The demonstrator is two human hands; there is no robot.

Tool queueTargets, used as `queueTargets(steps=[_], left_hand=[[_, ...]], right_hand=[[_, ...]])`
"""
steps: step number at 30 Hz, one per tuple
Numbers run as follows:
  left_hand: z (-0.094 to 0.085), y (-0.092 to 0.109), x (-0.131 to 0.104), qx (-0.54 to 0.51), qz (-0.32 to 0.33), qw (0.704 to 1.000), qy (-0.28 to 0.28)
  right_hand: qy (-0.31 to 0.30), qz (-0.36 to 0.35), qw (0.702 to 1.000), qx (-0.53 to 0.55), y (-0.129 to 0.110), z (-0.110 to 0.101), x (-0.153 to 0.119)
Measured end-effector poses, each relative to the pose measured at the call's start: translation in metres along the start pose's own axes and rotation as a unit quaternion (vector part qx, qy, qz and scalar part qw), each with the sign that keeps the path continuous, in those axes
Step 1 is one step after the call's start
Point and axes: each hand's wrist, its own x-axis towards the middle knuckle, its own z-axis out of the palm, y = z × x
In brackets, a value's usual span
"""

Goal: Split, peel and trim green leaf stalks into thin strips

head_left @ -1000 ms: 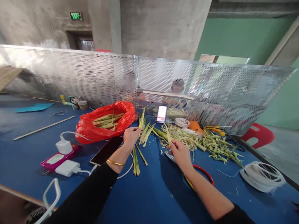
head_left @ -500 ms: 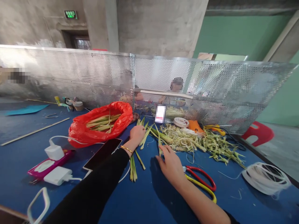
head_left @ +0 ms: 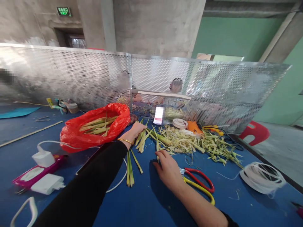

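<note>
My left hand (head_left: 136, 130) reaches over a loose bunch of pale green leaf strips (head_left: 141, 145), its fingers drawn together. The strips partly hide beneath it, so whatever it pinches cannot be made out. Closer to me, my right hand (head_left: 167, 167) has finger and thumb around the lower end of a narrow leaf strip (head_left: 157, 143), which points away from me. Several more cut strips (head_left: 130, 173) lie flat on the blue table between my arms. Beside my right wrist rest scissors (head_left: 201, 181) with one red and one yellow handle.
A red plastic bag (head_left: 94, 144) of leaf strips stands left, near a purple power strip (head_left: 56, 161) with white chargers. Shredded leaf pieces (head_left: 182, 138) are heaped right, by a tape roll (head_left: 180, 123) and white cord coil (head_left: 261, 178). A perforated metal screen (head_left: 90, 75) stands behind; people sit beyond.
The whole view has shifted, so things appear further left. My left hand has moved slightly forward over the strips, and my left forearm now covers much of the dark phone.
</note>
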Motion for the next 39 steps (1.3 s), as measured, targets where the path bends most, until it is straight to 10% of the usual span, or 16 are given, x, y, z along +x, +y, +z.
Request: queueTargets(steps=[6, 14, 23, 32, 39], left_hand=[[-0.026, 0.024, -0.029, -0.125, 0.006, 0.991, -0.037], [0.007, 0.022, -0.105, -0.28, 0.029, 0.957, -0.071], [0.005, -0.002, -0.138, -0.341, 0.008, 0.927, -0.154], [-0.01, -0.011, -0.142, -0.391, 0.001, 0.915, -0.096], [-0.011, -0.015, -0.14, -0.396, -0.005, 0.916, -0.064]], right_hand=[[0.048, 0.054, 0.983, 0.171, 0.005, -0.009, 0.006], [-0.049, 0.242, 0.781, 0.574, -0.026, -0.028, 0.003], [-0.079, 0.267, 0.715, 0.641, -0.035, -0.036, -0.007], [-0.043, 0.203, 0.86, 0.467, -0.037, -0.028, -0.011], [-0.055, 0.219, 0.846, 0.482, -0.043, -0.026, -0.014]])
